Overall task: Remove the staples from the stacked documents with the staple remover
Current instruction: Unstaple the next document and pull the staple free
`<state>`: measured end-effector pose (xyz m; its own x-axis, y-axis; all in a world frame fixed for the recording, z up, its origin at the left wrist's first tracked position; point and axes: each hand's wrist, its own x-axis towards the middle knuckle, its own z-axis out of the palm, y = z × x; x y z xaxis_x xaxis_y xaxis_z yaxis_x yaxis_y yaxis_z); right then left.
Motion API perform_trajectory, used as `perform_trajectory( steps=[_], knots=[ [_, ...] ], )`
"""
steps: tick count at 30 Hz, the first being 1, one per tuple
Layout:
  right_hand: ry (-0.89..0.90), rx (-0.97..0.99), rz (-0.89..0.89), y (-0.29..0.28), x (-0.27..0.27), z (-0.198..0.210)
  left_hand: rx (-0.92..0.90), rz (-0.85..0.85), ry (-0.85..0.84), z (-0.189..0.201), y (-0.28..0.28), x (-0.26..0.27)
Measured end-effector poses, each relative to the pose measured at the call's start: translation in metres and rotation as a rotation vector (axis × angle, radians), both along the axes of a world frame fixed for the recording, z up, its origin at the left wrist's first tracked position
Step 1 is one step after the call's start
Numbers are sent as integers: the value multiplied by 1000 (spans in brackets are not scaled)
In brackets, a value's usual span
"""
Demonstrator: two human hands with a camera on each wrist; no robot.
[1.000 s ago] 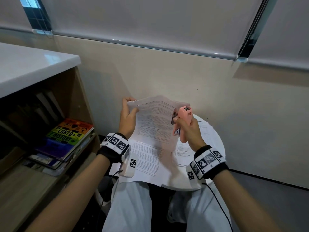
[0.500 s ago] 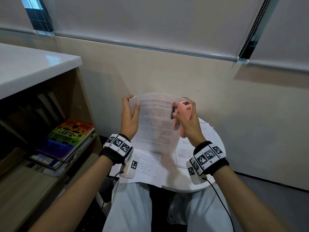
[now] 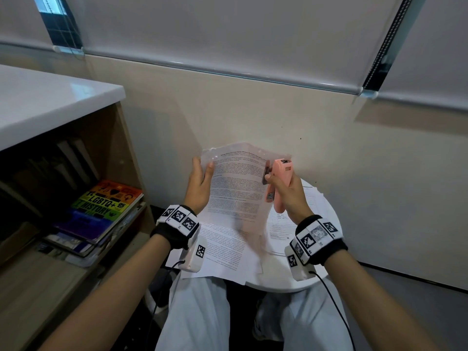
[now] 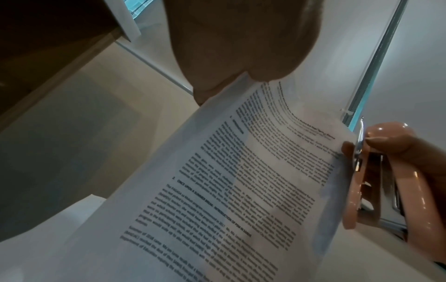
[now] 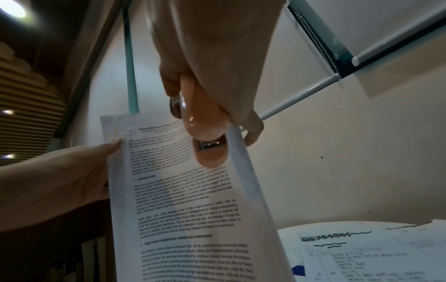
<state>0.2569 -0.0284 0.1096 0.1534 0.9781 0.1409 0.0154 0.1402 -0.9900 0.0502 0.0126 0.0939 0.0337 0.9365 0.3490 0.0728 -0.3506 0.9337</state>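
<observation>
A printed document (image 3: 238,188) is held up in the air over a small round white table (image 3: 286,282). My left hand (image 3: 200,178) pinches its upper left corner, thumb on the printed face. My right hand (image 3: 286,191) grips a pink staple remover (image 3: 278,181), whose metal tip sits at the document's upper right edge. In the left wrist view the document (image 4: 253,181) curves toward the pink staple remover (image 4: 362,171). The right wrist view shows the staple remover (image 5: 205,133) lying against the document (image 5: 183,190). No staple is visible.
More printed sheets (image 3: 225,252) and a form (image 3: 298,214) lie on the table. A shelf unit (image 3: 63,102) with stacked books (image 3: 98,211) stands at the left. A beige wall (image 3: 253,115) is just behind the table. My knees are under the table's near edge.
The document has been raised and flattened out, its top edge now higher. Both hands moved up slightly; the staple remover stays at the right edge.
</observation>
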Motion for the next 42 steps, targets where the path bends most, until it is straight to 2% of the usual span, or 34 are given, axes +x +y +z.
perform_trajectory(
  steps=[9, 12, 16, 19, 21, 24, 28, 30, 42],
  knots=[
    [18, 3, -16, 1, 3, 9, 25, 25, 63, -2, 6, 0],
    [87, 63, -98, 2, 0, 17, 73, 113, 75, 0, 4, -3],
    [196, 249, -322, 1, -16, 60, 113, 183, 42, 8, -4, -4],
    [325, 350, -307, -2, -40, 103, 70, 130, 8, 8, -15, 1],
    [330, 332, -296, 4, -62, 121, 65, 93, 12, 5, -23, 6],
    [267, 228, -313, 21, -92, 123, 71, 57, 23, 2, -35, 14],
    [9, 156, -324, 36, -111, 102, 71, 6, 36, 4, -44, 19],
    [-61, 151, -335, 38, -114, 94, 77, 18, 57, 5, -46, 18],
    [-95, 187, -328, 31, -104, 88, 32, -2, 123, 5, -45, 19]
  ],
)
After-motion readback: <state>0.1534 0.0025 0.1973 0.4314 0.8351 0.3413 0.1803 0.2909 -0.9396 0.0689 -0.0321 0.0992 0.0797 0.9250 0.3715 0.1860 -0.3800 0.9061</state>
